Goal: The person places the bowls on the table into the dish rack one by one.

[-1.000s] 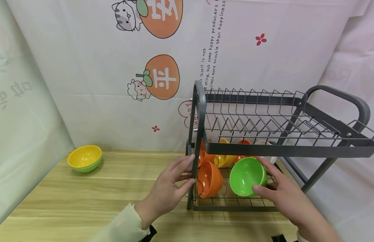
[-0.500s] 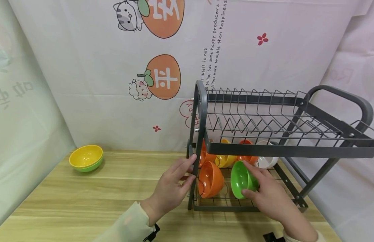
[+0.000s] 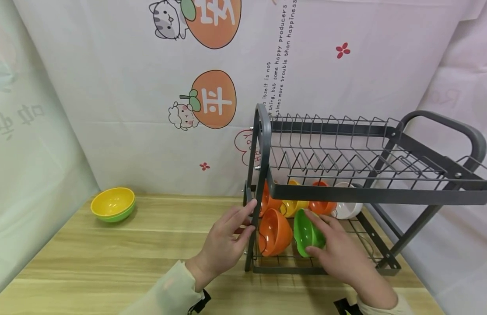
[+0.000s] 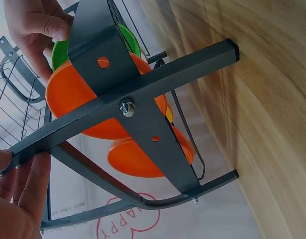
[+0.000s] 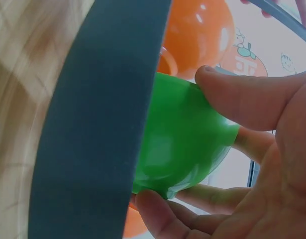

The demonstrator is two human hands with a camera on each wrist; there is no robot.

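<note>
My right hand [image 3: 339,249] grips a small green bowl [image 3: 306,234] on the lower tier of a dark two-tier dish rack [image 3: 369,196]. The bowl is tipped on its side with its opening to the left. In the right wrist view, thumb and fingers span the green bowl [image 5: 182,134], and a dark rack bar hides its left part. Just left of it leans an orange bowl [image 3: 278,234], also on its side. My left hand [image 3: 223,243] holds the rack's left upright; the left wrist view has thumb and fingers on either side of that bar [image 4: 68,127].
Behind, the lower tier carries a yellow bowl [image 3: 293,209], orange bowls and a white bowl [image 3: 347,209]. A yellow bowl [image 3: 112,202] nested in a green one sits at the table's back left. Printed cloth [image 3: 121,87] hangs behind the wooden table [image 3: 89,262].
My right hand has moved left with the green bowl, turning it further onto its side and bringing it beside the orange bowl. The left hand stays on the rack's upright.
</note>
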